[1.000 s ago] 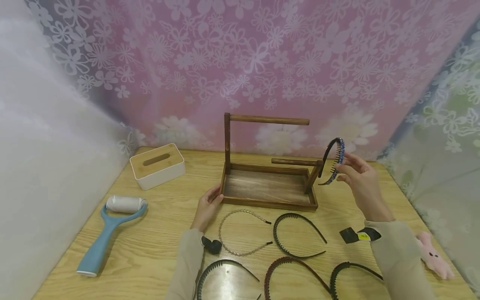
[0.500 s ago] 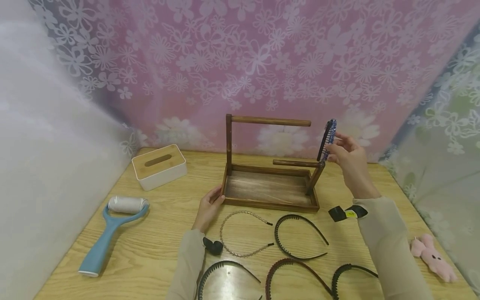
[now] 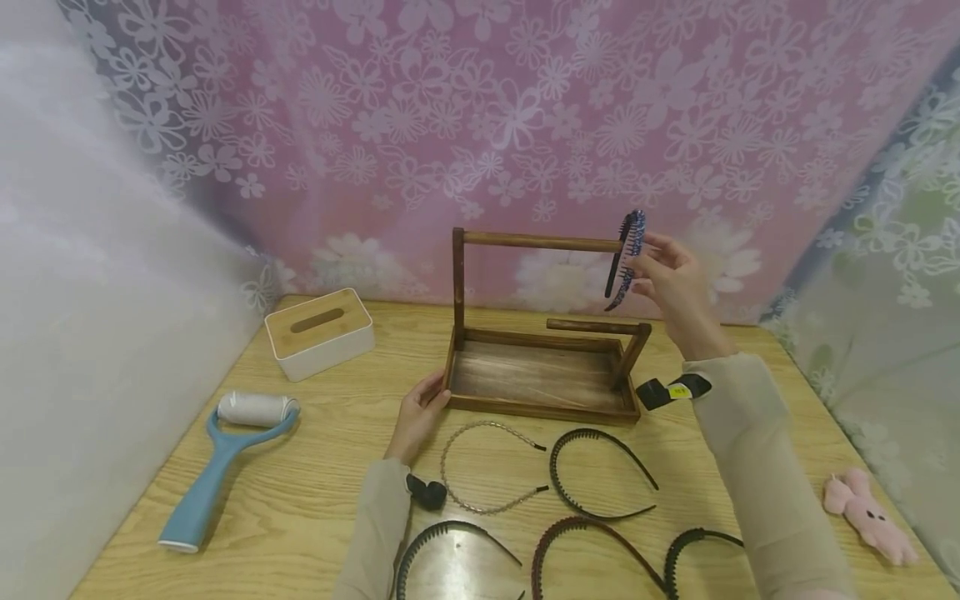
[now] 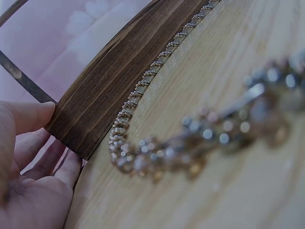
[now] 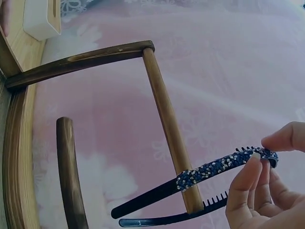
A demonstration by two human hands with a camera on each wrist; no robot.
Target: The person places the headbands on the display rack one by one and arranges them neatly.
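One glittery headband (image 5: 214,168) sits at the free tip of the upper bar (image 3: 540,242), its two arms appearing to straddle the wood, while my right hand (image 3: 675,279) pinches its arch. I'd keep it square to the bar, ease it inward without snagging the teeth, and release gently. It's dark, comb-toothed inside, crusted blue with pale sparkles. My left hand (image 3: 415,417) grips the wooden rack (image 3: 543,409) by its near-left corner.
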